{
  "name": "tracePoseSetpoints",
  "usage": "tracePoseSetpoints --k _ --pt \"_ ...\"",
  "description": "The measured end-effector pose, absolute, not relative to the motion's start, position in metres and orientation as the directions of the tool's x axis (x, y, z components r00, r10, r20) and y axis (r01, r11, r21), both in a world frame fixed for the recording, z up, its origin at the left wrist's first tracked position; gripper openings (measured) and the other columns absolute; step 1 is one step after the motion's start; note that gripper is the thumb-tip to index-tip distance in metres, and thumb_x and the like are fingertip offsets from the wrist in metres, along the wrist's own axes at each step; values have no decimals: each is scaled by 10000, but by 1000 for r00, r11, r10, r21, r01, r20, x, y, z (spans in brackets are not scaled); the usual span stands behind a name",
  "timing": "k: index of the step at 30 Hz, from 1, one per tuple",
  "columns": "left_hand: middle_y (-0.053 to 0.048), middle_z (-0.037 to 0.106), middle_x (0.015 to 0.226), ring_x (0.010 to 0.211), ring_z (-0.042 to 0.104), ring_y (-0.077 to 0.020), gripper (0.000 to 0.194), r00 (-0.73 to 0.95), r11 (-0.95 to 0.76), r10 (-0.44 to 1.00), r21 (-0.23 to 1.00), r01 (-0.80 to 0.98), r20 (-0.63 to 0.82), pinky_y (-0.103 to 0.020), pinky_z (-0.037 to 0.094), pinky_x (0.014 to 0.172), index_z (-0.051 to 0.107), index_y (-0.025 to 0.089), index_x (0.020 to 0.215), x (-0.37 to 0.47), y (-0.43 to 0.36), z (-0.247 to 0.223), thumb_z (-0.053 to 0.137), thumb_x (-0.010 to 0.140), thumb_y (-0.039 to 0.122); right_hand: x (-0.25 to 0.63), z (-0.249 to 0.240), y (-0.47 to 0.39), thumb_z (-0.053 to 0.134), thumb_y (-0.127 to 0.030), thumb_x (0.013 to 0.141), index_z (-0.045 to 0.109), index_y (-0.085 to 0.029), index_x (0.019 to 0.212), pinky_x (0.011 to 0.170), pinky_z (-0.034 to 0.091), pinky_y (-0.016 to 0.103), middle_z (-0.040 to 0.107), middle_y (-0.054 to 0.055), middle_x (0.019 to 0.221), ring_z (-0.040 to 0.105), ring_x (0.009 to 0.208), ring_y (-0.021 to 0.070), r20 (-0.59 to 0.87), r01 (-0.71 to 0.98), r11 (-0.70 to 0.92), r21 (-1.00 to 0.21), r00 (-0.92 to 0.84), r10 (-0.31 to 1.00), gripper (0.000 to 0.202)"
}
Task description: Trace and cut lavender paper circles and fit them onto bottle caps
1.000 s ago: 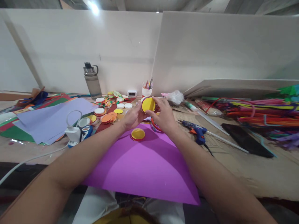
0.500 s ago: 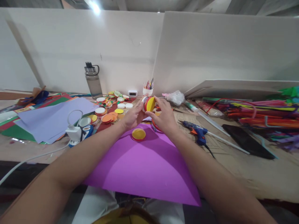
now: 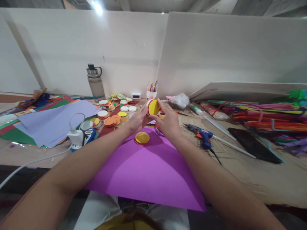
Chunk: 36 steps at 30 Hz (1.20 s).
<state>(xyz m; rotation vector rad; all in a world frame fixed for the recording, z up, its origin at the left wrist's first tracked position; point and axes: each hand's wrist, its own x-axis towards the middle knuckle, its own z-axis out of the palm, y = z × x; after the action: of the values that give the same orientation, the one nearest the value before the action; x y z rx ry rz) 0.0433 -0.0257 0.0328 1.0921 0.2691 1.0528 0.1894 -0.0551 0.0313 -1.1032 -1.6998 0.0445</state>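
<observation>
A round disc (image 3: pixel 153 107) with a yellow face and a white and red edge is held up on its side above the purple sheet. My left hand (image 3: pixel 138 120) is closed round its left side, and my right hand (image 3: pixel 169 121) grips its right edge with fingers and thumb. Below them a second yellow disc with a red rim (image 3: pixel 142 138) lies flat on the purple sheet (image 3: pixel 146 172). Another red-edged round piece is partly hidden behind my right hand.
White lids (image 3: pixel 103 114) and orange discs (image 3: pixel 110 121) lie to the left, near a water bottle (image 3: pixel 96 85) and a power strip with a white plug (image 3: pixel 76 136). A blue glue gun (image 3: pixel 205 137), a black phone-like slab (image 3: pixel 251 145) and coloured strips (image 3: pixel 275 118) are on the right.
The held disc has turned slightly, so more of its yellow face shows and less of its edge. Both hands have stayed nearly in place.
</observation>
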Motion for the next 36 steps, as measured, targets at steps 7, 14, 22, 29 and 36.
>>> tracePoseSetpoints --k 7,14,22,29,36 --pt "-66 693 1237 1077 656 -208 487 503 61 810 811 -582 300 -364 499 977 576 300 1370 48 -32 36 647 906 430 187 31 -59 688 -329 857 530 -283 1453 968 544 507 649 104 1351 642 1155 291 679 602 521 -605 49 733 618" --pt "-58 673 1269 1117 638 -189 402 495 84 814 782 -618 303 -333 502 969 635 280 1287 42 -25 36 675 898 375 186 32 -56 724 -341 813 561 -276 1427 961 565 467 640 87 1381 665 1135 260 613 414 532 -739 85 785 639" --pt "-38 642 1325 1123 634 -174 449 493 98 815 767 -635 304 -320 510 951 603 329 1322 42 -26 35 694 884 373 185 29 -54 736 -327 802 549 -296 1436 978 557 481 632 67 1395 664 1144 264 614 405 542 -736 64 787 662" --pt "-42 658 1294 1119 635 -184 421 486 92 831 793 -602 272 -312 520 925 623 306 1288 44 -29 37 688 879 379 190 29 -52 746 -296 793 543 -307 1440 932 565 527 656 80 1356 664 1121 296 602 528 486 -696 61 796 678" --pt "-60 709 1156 1020 673 -206 466 451 -18 835 835 -550 316 -349 544 912 649 229 1199 41 -27 36 777 750 237 183 31 -62 722 -224 817 530 -321 1445 1039 493 537 638 83 1370 576 1248 293 721 633 577 -515 -44 692 663"
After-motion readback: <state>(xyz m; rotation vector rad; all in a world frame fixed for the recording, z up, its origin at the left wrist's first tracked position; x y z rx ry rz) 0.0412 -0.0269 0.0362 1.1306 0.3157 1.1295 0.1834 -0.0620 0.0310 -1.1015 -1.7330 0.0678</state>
